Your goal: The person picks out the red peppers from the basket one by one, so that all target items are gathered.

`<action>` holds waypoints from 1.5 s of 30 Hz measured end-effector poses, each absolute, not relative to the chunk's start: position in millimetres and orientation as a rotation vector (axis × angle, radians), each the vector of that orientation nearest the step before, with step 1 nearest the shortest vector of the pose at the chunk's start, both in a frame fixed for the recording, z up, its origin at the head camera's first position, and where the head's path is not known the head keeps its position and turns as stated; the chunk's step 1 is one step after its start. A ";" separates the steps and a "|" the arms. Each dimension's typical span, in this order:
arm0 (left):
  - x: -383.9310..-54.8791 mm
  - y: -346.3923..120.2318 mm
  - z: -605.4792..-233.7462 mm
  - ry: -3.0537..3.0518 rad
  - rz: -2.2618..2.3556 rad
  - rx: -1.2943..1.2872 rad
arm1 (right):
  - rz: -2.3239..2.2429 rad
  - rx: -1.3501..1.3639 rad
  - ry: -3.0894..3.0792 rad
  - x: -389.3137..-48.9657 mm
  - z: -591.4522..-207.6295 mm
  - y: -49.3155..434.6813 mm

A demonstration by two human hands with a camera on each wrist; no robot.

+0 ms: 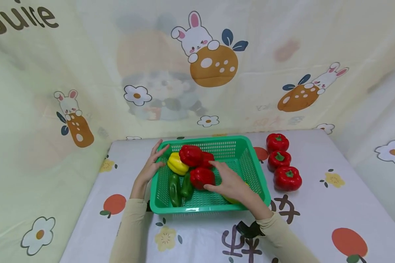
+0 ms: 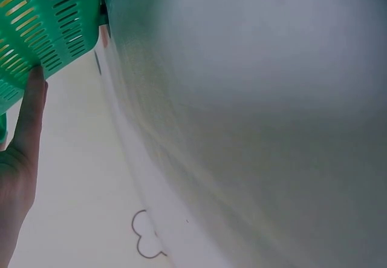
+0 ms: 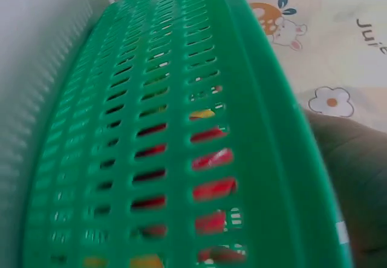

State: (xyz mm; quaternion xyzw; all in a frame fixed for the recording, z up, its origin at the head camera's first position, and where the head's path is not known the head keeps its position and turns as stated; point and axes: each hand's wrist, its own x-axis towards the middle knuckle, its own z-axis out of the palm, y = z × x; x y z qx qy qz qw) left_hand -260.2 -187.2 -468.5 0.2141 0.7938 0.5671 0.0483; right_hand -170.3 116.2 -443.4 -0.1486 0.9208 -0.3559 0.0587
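Note:
A green plastic basket (image 1: 210, 209) holds red bell peppers (image 1: 202, 178), a yellow bell pepper (image 1: 177, 163) and two long green peppers (image 1: 175, 190). My left hand (image 1: 149, 166) touches the basket's left side with its fingers spread. One finger (image 2: 29, 114) lies straight against the slotted outer wall in the left wrist view. Over the basket's right half, my right hand (image 1: 232, 182) reaches in, thumb and fingers spread at the right edge of the front red pepper. Beneath that wrist, a yellowish thing (image 1: 231, 199) is mostly hidden. The right wrist view mainly shows the basket wall (image 3: 242, 159).
Three red bell peppers (image 1: 278, 160) stand in a row on the table to the basket's right. A printed cloth (image 1: 118, 233) covers the table, and a patterned curtain (image 1: 145, 44) hangs behind it. A black strap (image 1: 249, 230) is at my right wrist.

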 end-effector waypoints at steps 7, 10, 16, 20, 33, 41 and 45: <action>-259.5 -185.8 -471.8 2.409 1.744 0.636 | -0.978 -0.431 2.742 -181.4 -453.7 99.7; -259.5 -185.3 -473.2 2.408 1.744 0.633 | -0.980 -0.430 2.740 -183.4 -460.0 99.9; -263.1 -187.5 -472.8 2.433 1.718 0.638 | -0.961 -0.406 2.729 -188.5 -464.5 101.0; -274.7 -190.7 -490.0 2.438 1.739 0.624 | -0.905 -0.364 2.736 -189.5 -464.9 101.2; -272.6 -190.8 -490.2 2.436 1.748 0.615 | -0.799 -0.395 2.781 -186.7 -468.7 99.8; -260.0 -187.3 -470.3 2.426 1.729 0.614 | -1.096 -0.284 2.721 -185.3 -465.2 99.4; -261.2 -186.9 -470.5 2.424 1.739 0.624 | -1.245 -0.255 2.666 -184.8 -461.0 100.0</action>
